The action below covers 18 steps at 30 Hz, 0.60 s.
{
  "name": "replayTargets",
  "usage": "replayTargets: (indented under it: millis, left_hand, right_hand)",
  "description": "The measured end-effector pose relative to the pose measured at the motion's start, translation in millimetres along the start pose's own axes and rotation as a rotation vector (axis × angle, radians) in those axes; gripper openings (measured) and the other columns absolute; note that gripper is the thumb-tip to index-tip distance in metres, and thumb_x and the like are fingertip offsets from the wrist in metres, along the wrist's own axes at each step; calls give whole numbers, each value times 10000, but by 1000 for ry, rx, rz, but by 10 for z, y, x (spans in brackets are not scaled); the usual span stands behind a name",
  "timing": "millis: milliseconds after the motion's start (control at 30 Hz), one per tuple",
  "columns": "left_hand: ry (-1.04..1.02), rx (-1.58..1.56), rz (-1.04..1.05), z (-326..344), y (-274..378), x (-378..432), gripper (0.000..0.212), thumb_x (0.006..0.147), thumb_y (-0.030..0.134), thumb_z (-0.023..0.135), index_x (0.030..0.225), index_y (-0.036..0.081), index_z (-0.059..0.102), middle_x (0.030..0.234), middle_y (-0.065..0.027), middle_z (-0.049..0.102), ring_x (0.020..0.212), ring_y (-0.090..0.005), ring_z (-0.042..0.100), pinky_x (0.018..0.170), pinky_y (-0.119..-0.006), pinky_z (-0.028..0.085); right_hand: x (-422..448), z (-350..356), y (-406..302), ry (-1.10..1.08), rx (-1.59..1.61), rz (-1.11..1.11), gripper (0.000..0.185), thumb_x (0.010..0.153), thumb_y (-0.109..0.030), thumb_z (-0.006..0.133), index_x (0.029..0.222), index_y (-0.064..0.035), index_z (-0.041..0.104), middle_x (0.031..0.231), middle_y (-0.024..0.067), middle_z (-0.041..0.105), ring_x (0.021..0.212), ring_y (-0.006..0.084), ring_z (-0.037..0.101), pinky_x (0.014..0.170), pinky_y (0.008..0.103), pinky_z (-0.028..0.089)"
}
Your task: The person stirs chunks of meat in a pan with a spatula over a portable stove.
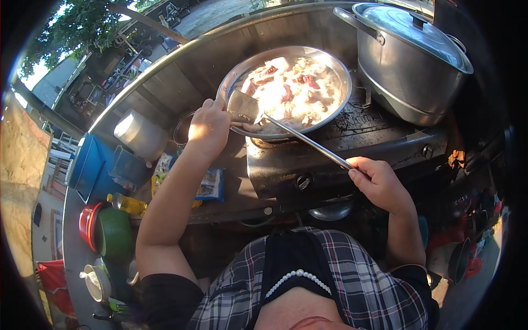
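A wide metal pan point(345, 88) sits on the left part of a gas stove point(280, 169), filled with pale and reddish pieces that look like meat in liquid; strong sunlight washes out their middle. My right hand point(375, 181) is closed around the handle of a long metal turner point(307, 139). Its broad blade rests at the pan's near left side, over the pieces. At the pan's left rim is my left hand point(210, 128), fingers curled beside the blade; its fingertips are hidden, so whether it grips the rim or something else cannot be told.
A large lidded aluminium pot point(406, 78) stands on the stove's right. To the left are a blue bucket point(88, 165), a clear plastic container point(128, 167), a bottle of yellow oil point(128, 203), packets, and green point(115, 233) and red basins. A metal wall point(185, 62) curves behind the stove.
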<state>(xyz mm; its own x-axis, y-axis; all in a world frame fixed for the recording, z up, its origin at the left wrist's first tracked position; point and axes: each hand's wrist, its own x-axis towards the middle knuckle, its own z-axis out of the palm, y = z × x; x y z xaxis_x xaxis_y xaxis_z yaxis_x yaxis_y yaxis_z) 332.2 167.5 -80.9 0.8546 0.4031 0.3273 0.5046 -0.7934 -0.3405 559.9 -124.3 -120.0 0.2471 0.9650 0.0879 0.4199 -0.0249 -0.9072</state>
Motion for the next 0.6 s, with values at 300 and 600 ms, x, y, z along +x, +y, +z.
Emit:
replayTargets:
  millis: [300,600]
  left_hand:
    - [-130,147,23,-49,60,60,116,750,102,620,800,89,724,992,-64,583,979,-225,545,815,-332,488]
    - [-102,221,85,-57,91,81,104,744,133,622,764,112,722,950,-50,584,968,-209,555,785,-322,487]
  right_hand:
    - [5,15,18,11,23,-27,209,923,-101,568,1074,32,623,653,63,559,605,98,484,573,276,413]
    - [0,9,17,10,3,-24,219,922,-104,569,1085,32,625,656,72,571,600,106,499,569,282,415]
